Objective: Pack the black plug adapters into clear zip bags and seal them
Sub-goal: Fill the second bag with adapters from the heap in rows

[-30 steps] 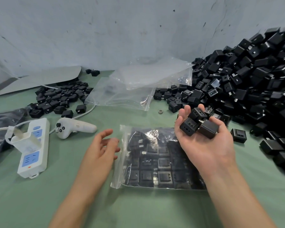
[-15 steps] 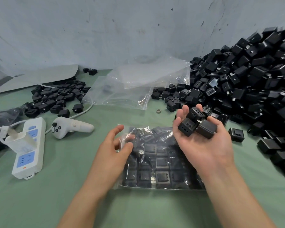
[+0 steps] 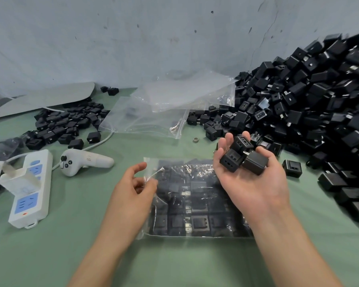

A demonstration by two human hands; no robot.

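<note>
left fingers [image 3: 150, 184] pinch zip bag [image 3: 195, 204] | right fingers [image 3: 228, 139] half-curled, cradle adapters [image 3: 229, 162]

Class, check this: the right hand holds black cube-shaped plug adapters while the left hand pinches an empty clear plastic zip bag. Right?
Not empty: the head view shows the clear plastic zip bag packed with black plug adapters. The rest holds.

On your left, a white power strip [image 3: 29, 189] with blue sockets lies on the green counter [image 3: 71, 235], with a white plug block [image 3: 19, 181] seated in it. Just to its right rests a white handheld controller [image 3: 85, 162], and a white cable [image 3: 104, 139] runs behind it. A small metal ring [image 3: 195, 140] lies further right. A grey sheet [image 3: 44, 98] lies at the foot of the scuffed wall [image 3: 133, 38].
</note>
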